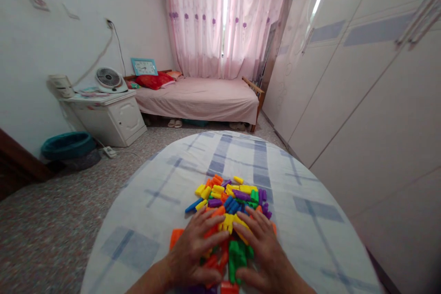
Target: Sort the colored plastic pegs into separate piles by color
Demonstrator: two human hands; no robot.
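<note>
Several coloured plastic pieces lie in a loose pile on the table near its front edge. My left hand (pixel 196 248) rests over the pile's left side, fingers spread, beside an orange piece (pixel 176 237). On the right side my right hand (pixel 263 250) lies over other pieces, its fingers also apart. Between the hands show a yellow piece (pixel 226 223) and green pieces (pixel 236 257). Beyond my fingertips are blue pieces (pixel 231 204), purple pieces (pixel 241 195) and a small yellow piece (pixel 238 179). What lies under my palms is hidden.
A checked cloth covers the oval table (pixel 138 220). Behind it stands a bed (pixel 203 96). At the left are a white cabinet (pixel 120 121) with a fan (pixel 109 78) and a bin (pixel 70 146). Tall wardrobe doors (pixel 330 101) line the right side.
</note>
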